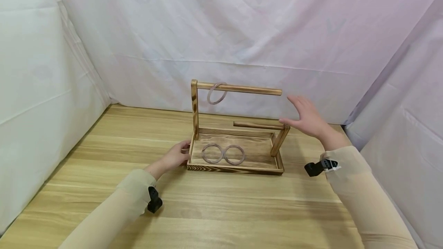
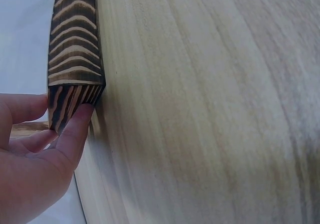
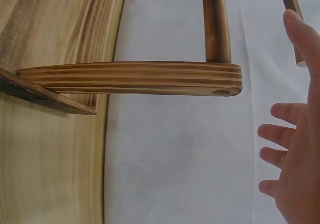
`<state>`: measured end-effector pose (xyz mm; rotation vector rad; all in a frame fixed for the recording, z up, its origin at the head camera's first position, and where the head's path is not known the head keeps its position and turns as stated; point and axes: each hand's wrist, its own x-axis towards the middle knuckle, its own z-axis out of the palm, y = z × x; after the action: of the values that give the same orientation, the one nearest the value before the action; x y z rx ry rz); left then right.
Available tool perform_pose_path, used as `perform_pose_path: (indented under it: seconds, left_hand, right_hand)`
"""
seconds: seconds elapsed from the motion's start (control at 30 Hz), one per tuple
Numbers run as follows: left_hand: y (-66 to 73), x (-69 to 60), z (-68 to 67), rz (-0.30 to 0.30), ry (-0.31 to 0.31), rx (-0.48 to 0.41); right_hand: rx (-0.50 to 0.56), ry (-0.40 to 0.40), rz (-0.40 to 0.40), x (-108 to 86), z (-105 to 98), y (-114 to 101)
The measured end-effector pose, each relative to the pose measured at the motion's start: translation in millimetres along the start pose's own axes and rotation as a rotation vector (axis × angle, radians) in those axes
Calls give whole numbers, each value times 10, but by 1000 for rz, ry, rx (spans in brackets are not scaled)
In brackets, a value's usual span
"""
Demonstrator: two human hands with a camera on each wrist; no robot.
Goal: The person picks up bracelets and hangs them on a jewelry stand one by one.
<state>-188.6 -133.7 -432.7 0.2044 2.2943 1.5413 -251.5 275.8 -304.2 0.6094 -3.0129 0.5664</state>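
The wooden rack (image 1: pixel 195 110) on the surface (image 1: pixel 207 210) should handle stiff and light, best held by its tray (image 1: pixel 238 170), whose end the left hand (image 1: pixel 174 156) pinches, while the right hand (image 1: pixel 308 121) has fingers (image 3: pixel 277 135) spread wide, gripping nothing, though any light contact is hard to tell.

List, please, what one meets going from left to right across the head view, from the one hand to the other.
Left hand, tall wooden post, left lying ring, right lying ring, short wooden post, right hand.
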Motion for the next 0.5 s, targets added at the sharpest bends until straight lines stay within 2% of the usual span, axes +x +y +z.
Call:
perform_pose_path:
  seconds: [0.23,0.5]
  left_hand:
    - [11,-3,0,-2,8,22]
    - [9,6,-4,0,4,9]
  right_hand:
    - [11,30,11,-96,71,-7]
    - [16,44,-66,-202,148,-73]
